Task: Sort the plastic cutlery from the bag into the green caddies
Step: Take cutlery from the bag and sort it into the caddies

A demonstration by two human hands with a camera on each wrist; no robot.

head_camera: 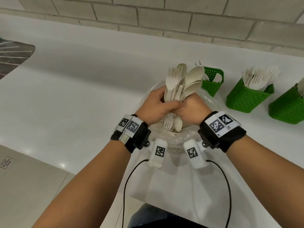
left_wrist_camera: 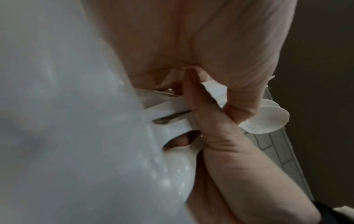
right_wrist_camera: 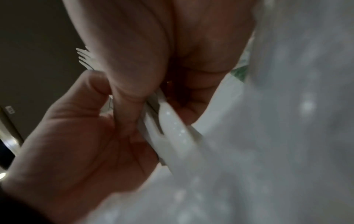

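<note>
Both hands hold one mixed bundle of cream plastic cutlery [head_camera: 181, 83] upright over the open clear plastic bag [head_camera: 212, 104]. My left hand [head_camera: 156, 106] wraps the bundle from the left, thumb across the front. My right hand [head_camera: 192, 109] grips it from the right. Forks and spoons fan out on top; a fork and a spoon head poke out below the hands. In the left wrist view spoon bowls [left_wrist_camera: 268, 119] show past the fingers. The right wrist view shows fork tines [right_wrist_camera: 85, 56]. Three green caddies stand at right: the nearest [head_camera: 212, 83], a fork-filled one [head_camera: 246, 97], and a third [head_camera: 287, 107].
The white counter [head_camera: 82, 83] stretches left and back to a tiled wall [head_camera: 164, 15]. A steel sink drainer [head_camera: 13, 55] sits at far left. Wrist camera cables hang below my forearms near the counter's front edge.
</note>
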